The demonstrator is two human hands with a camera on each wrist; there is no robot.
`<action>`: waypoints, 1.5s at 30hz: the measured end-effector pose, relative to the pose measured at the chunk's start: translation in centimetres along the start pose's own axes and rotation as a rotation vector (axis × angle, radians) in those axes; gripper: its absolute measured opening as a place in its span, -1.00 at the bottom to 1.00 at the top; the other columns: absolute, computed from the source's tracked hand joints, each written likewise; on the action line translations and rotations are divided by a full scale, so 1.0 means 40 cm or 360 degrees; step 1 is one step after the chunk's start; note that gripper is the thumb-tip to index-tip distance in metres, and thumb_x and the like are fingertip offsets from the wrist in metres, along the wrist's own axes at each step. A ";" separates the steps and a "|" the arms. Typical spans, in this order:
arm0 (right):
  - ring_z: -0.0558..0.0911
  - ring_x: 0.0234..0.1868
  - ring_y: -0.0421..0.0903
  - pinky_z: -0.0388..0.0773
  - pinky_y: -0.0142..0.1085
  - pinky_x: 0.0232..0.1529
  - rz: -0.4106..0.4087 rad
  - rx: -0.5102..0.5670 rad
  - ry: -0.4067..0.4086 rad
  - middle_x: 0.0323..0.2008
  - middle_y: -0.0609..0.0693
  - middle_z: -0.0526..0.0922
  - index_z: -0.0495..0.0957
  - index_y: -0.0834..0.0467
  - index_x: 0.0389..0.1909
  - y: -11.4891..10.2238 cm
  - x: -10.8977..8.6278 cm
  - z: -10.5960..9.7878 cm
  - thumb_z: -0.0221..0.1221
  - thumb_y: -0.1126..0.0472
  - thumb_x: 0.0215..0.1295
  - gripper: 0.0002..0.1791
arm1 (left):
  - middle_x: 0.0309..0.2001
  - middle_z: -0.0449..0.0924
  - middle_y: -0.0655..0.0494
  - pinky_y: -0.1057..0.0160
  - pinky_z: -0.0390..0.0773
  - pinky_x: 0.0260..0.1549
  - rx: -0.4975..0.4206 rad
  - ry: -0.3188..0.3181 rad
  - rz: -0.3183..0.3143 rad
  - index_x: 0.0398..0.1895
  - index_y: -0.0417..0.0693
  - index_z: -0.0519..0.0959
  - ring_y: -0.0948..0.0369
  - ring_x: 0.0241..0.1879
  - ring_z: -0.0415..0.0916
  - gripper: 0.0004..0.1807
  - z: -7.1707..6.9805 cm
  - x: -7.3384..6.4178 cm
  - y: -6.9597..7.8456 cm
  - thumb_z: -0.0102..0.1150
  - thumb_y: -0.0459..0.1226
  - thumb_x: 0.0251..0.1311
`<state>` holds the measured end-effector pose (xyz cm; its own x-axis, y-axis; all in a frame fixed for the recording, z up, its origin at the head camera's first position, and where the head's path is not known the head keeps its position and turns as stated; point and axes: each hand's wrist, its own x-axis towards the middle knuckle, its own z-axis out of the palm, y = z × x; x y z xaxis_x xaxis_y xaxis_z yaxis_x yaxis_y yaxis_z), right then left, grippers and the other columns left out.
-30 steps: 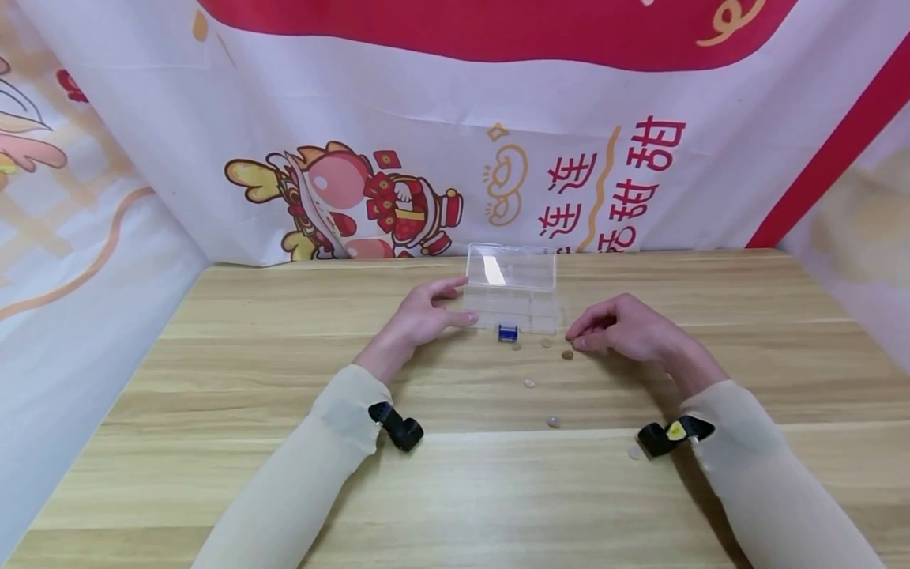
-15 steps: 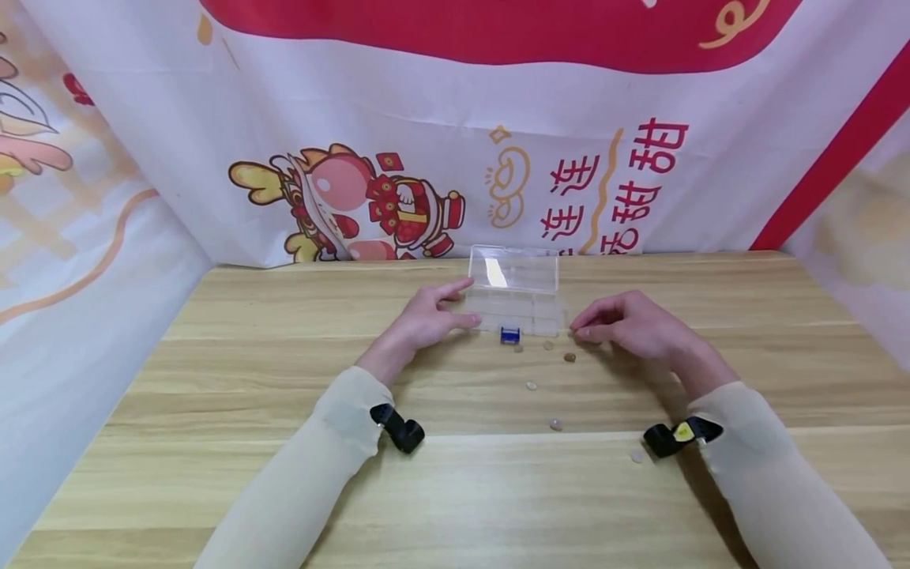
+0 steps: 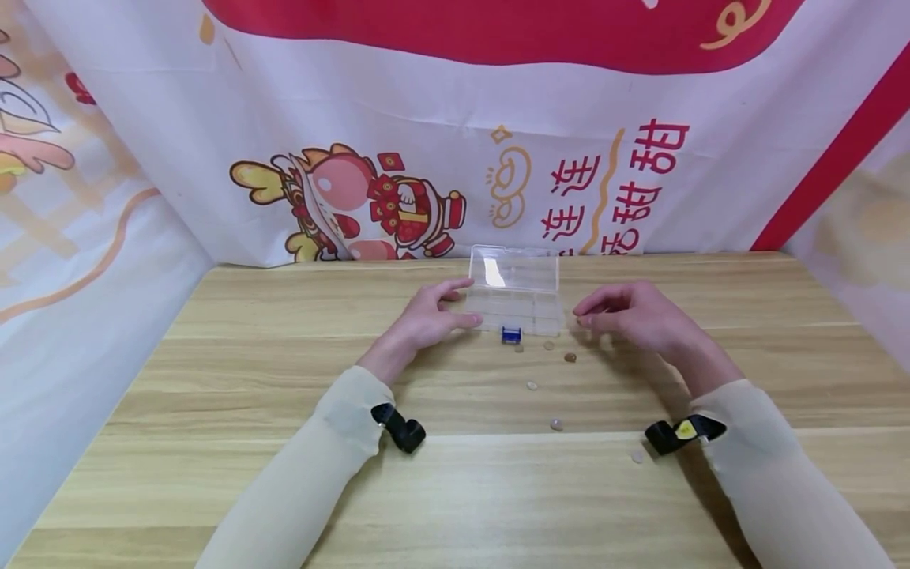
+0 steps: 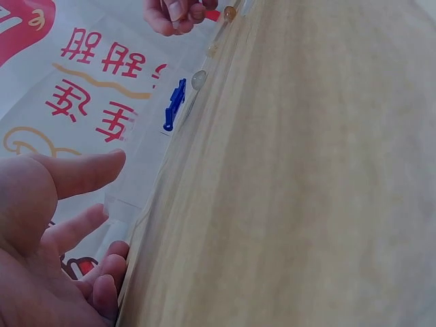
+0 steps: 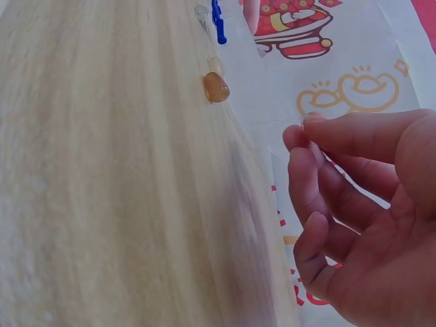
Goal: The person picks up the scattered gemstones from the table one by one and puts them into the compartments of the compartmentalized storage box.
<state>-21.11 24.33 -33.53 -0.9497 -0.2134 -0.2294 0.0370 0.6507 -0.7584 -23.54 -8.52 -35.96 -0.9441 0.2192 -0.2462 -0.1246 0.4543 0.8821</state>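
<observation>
A clear plastic compartment box lies at the back of the table, its lid raised and a blue latch at its front. My left hand rests at the box's left end, thumb by the front corner and index finger by the hinge side, both fairly straight. To the right of the box, my right hand pinches a small stone between thumb and fingertips, mostly hidden by them. Just below the latch lie a grey stone and a pale stone. A brown polished stone sits near the right hand.
Farther forward on the wooden table are a whitish stone, a pinkish stone and a flat pale one near the right wrist. A printed white and red cloth hangs right behind the table.
My right hand has lifted off the table beside the brown stone and moved slightly back and right, its fingertips still pinched. The left hand stays at the box.
</observation>
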 end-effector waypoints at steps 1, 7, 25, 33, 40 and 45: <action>0.55 -0.02 0.05 0.50 -0.18 -0.04 -0.0004 0.0001 0.0002 0.04 0.08 0.69 0.71 0.06 0.15 -0.001 0.000 0.000 0.29 0.09 0.50 -0.71 | 0.52 0.38 0.04 -0.17 0.31 0.52 0.0003 0.0001 0.0003 0.56 0.38 0.39 -0.04 0.51 0.29 -0.23 0.000 0.000 -0.001 0.46 -0.13 0.31; 0.60 -0.03 0.01 0.53 -0.24 -0.06 -0.0047 0.0008 0.0040 0.01 0.08 0.70 0.71 0.08 0.15 -0.011 0.000 -0.002 0.30 0.10 0.49 -0.70 | 0.54 0.37 0.03 -0.17 0.35 0.48 0.0028 -0.0003 0.0002 0.58 0.44 0.36 -0.04 0.49 0.30 -0.21 0.000 0.003 -0.004 0.44 -0.11 0.32; 0.65 -0.05 0.02 0.53 -0.21 -0.06 -0.0049 0.0068 0.0202 0.04 0.07 0.73 0.70 0.06 0.21 -0.042 0.018 -0.002 0.32 0.02 0.48 -0.62 | 0.52 0.27 0.01 -0.17 0.31 0.50 0.0086 0.0036 0.0011 0.56 0.42 0.38 -0.03 0.50 0.23 -0.23 0.006 0.003 -0.001 0.45 -0.08 0.31; 0.65 -0.12 -0.07 0.59 -0.24 -0.15 -0.0057 0.0127 0.0228 -0.04 0.00 0.73 0.71 0.09 0.18 -0.045 0.035 0.008 0.36 0.05 0.45 -0.63 | 0.52 0.25 0.02 -0.17 0.32 0.49 0.0059 0.0040 -0.0003 0.56 0.41 0.39 -0.02 0.49 0.24 -0.22 0.005 0.003 -0.004 0.48 -0.07 0.28; 0.56 -0.11 -0.06 0.53 -0.34 -0.25 -0.0019 0.0149 0.0268 0.02 0.04 0.68 0.74 0.05 0.15 -0.044 0.061 0.033 0.35 0.06 0.45 -0.67 | 0.50 0.24 0.03 -0.16 0.33 0.48 0.0047 0.0042 -0.0012 0.53 0.41 0.41 -0.02 0.47 0.25 -0.22 0.002 -0.001 -0.005 0.50 -0.08 0.25; 0.51 -0.03 -0.02 0.49 -0.27 -0.11 0.0020 0.0128 0.0287 0.08 0.06 0.68 0.74 0.02 0.16 -0.051 0.070 0.046 0.33 0.07 0.48 -0.69 | 0.49 0.25 0.04 -0.16 0.33 0.48 0.0039 0.0039 0.0003 0.53 0.41 0.42 -0.01 0.46 0.26 -0.23 0.007 0.002 -0.004 0.50 -0.08 0.26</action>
<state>-23.27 21.09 -33.74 -0.9890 -0.0666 -0.1318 0.0674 0.5906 -0.8041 -23.52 -8.35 -36.25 -0.9516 0.1992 -0.2342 -0.1153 0.4748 0.8725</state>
